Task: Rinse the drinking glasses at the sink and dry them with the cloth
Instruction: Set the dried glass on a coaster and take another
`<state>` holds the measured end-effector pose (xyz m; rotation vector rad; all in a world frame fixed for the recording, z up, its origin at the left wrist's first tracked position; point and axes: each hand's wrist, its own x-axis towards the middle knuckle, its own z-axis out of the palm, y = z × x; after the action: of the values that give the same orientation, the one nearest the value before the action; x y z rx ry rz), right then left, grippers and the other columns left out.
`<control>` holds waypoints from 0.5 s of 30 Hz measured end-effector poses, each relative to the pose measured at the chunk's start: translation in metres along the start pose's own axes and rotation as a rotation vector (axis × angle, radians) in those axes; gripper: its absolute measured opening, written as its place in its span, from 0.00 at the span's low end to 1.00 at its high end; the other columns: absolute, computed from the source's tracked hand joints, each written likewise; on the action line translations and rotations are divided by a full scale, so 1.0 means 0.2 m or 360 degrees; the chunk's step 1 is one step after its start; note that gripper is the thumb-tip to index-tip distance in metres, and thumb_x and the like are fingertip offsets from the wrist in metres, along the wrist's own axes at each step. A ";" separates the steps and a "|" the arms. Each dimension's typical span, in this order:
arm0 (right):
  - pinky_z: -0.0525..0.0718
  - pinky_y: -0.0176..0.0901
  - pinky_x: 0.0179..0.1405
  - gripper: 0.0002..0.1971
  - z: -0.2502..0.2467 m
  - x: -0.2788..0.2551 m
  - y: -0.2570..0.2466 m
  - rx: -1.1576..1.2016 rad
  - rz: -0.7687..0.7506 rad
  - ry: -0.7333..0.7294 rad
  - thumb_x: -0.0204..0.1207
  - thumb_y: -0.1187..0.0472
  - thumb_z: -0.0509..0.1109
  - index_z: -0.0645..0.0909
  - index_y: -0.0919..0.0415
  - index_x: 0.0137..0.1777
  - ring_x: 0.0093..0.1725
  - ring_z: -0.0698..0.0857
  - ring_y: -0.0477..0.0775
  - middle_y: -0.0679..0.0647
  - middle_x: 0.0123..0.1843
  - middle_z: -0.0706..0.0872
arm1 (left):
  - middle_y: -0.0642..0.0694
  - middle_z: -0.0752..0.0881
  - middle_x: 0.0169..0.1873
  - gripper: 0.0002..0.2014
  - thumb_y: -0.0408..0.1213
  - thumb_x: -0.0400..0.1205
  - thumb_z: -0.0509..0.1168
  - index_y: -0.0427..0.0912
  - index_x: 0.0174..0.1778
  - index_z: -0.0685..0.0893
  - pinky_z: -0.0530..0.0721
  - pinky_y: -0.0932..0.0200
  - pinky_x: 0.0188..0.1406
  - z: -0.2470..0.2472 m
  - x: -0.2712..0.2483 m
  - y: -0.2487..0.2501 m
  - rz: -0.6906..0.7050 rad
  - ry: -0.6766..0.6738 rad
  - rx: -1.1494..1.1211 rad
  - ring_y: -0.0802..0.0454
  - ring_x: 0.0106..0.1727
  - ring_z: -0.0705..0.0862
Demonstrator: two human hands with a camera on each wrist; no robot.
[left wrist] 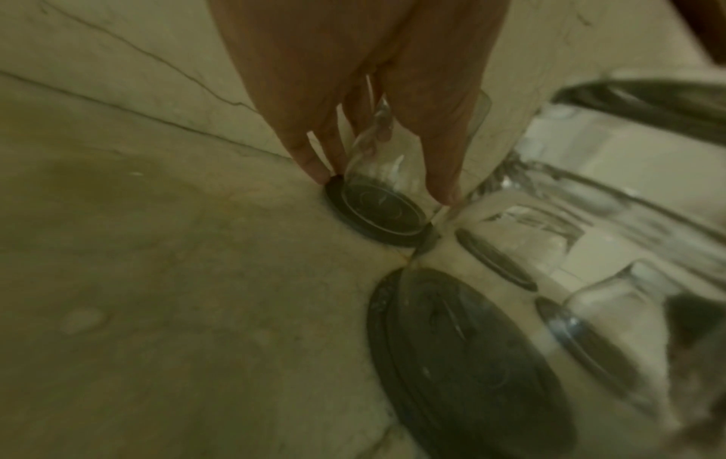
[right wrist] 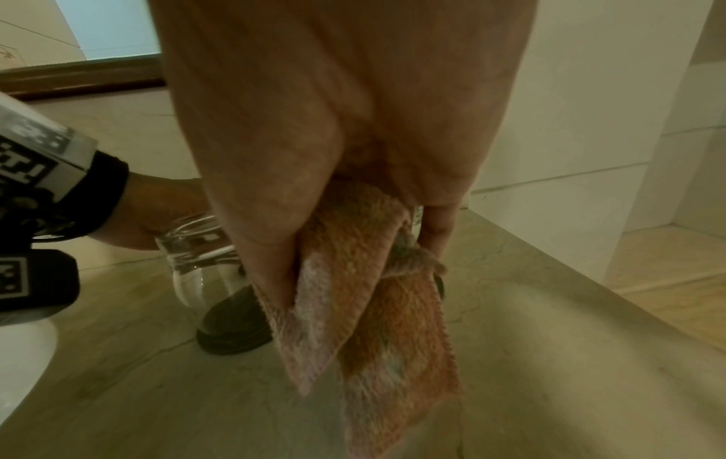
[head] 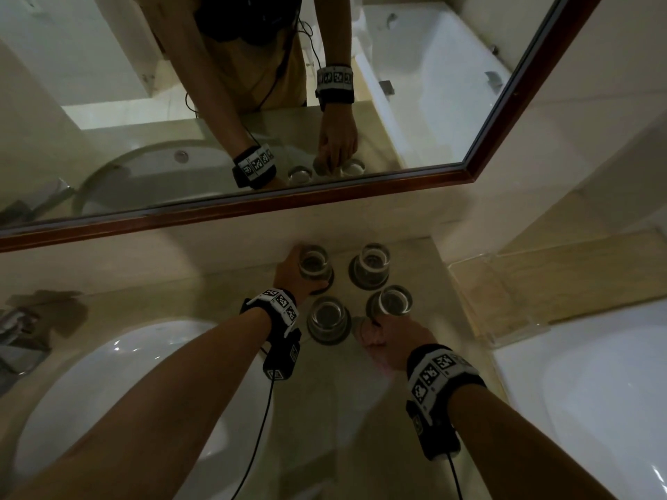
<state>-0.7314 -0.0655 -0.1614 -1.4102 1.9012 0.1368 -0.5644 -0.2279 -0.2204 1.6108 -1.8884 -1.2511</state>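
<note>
Only the head view shows the mirror (head: 325,102) and white sink (head: 119,384), left of four clear glasses (head: 327,315) on dark coasters on the desk (head: 325,409). The left hand (head: 290,270) grips the far-left glass (head: 313,263). The right wrist view shows the right hand (right wrist: 345,130) clutching a fuzzy pink cloth (right wrist: 377,310).

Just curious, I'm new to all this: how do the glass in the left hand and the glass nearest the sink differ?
The far-left glass is gripped round its sides by the left hand; the near-left glass stands untouched. The far-left glass sits close to the wall, the near-left glass nearer the person. Both are clear, upright, and stand on dark round coasters.
</note>
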 end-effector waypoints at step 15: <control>0.75 0.41 0.41 0.13 -0.09 -0.16 -0.07 0.0220 -0.0070 -0.0057 0.84 0.52 0.56 0.70 0.55 0.38 0.42 0.79 0.55 0.51 0.38 0.77 | 0.39 0.64 0.79 0.48 0.36 0.71 0.78 0.40 0.82 0.56 0.70 0.43 0.75 -0.13 -0.16 -0.07 -0.0247 -0.0124 0.0216 0.39 0.78 0.67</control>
<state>-0.7248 -0.0543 -0.1241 -1.3464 1.8133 0.0090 -0.5270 -0.2087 -0.2094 1.8341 -1.9655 -1.2884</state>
